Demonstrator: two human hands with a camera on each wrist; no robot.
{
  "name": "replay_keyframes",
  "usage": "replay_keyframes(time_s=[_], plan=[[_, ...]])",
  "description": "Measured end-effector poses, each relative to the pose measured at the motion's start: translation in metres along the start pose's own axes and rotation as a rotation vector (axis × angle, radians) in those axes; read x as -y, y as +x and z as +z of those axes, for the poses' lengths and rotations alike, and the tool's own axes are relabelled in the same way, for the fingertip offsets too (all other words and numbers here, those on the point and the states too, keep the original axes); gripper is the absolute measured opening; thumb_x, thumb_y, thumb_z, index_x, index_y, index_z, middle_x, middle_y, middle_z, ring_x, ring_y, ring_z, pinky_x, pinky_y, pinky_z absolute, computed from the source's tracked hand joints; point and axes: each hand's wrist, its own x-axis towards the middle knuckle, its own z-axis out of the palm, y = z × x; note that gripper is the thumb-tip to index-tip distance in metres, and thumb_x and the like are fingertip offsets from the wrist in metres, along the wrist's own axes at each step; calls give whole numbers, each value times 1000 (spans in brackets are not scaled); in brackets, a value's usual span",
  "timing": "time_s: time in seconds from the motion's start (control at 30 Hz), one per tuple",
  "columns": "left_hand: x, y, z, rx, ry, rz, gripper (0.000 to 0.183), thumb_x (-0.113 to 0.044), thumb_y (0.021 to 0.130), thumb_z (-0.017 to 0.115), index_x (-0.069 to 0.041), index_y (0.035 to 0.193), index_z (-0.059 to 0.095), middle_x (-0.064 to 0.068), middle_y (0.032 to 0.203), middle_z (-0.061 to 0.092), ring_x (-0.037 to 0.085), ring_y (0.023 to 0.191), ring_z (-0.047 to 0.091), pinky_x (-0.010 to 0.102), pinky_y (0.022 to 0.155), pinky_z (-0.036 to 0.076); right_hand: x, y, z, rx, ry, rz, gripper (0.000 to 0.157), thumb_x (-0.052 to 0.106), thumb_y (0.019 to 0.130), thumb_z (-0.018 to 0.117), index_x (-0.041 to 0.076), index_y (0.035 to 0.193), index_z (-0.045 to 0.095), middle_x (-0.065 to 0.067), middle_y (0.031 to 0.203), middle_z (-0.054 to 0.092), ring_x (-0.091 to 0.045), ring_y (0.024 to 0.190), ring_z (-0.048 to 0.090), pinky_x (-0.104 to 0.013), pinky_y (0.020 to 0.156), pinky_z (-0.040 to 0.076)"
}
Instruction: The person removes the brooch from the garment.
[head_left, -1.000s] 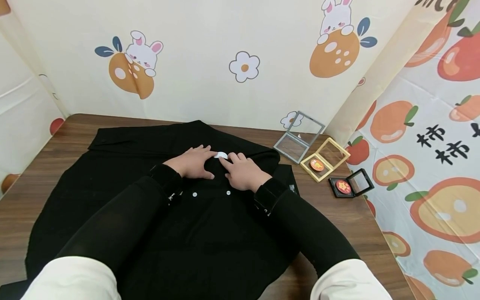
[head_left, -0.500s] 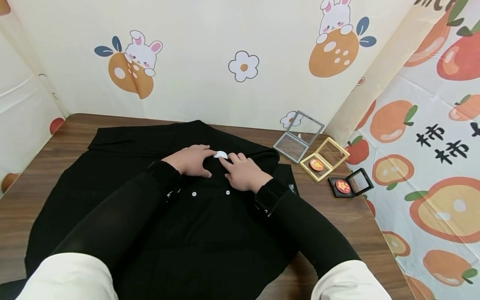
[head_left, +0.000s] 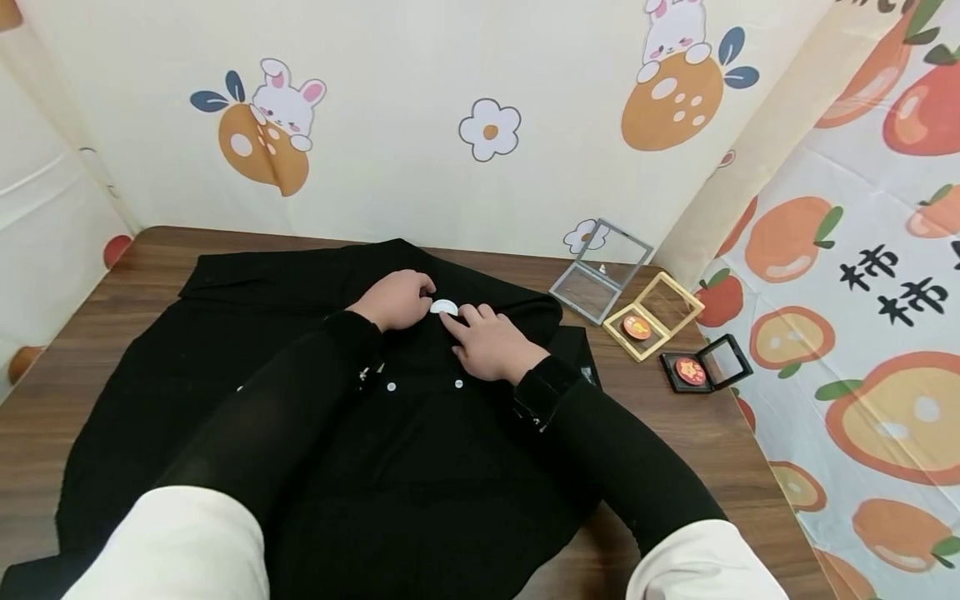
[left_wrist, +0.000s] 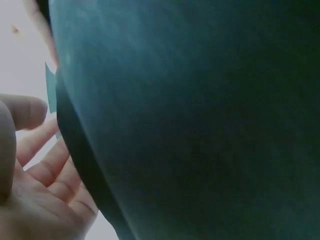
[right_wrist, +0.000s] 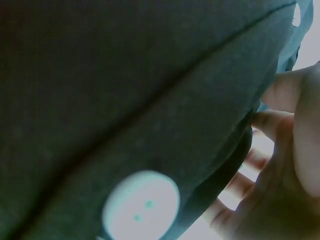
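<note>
A black shirt (head_left: pixel 420 467) with white buttons (head_left: pixel 458 383) lies spread on the wooden table. A white half-round piece (head_left: pixel 444 307) shows between the two hands near the shirt's far part. Just left of it is my left hand (head_left: pixel 393 300); in the left wrist view its thumb stands apart from the fairly straight fingers (left_wrist: pixel 50 170) beside the dark cloth. My right hand (head_left: pixel 491 343) lies to the right, index finger reaching to the white piece. In the right wrist view, its thumb and index finger pinch the cloth edge, above a large white button (right_wrist: pixel 142 205).
At the right stand three open cases: a grey clear one (head_left: pixel 600 271), a gold one (head_left: pixel 667 304) with an orange round piece, and a black one (head_left: pixel 716 367) with a red round piece. A patterned curtain (head_left: pixel 360 125) backs the table (head_left: pixel 172 242).
My left hand has drawn its spread fingers together and moved slightly away from me, beside the white piece. My right hand has stayed in place.
</note>
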Motion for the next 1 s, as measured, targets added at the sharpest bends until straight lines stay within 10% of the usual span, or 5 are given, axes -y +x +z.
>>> replay_keyframes(time_s=[1.0], plan=[[2,21,13,-50,-153,-108,8,-8,96,65,-3,98,71,11,97,69,28,88,61,40,83,51,0,-3,-3,0,0,-17,59,40,111,40,32,166,21,-4,158,34,-24,131,39,-43,103,42]])
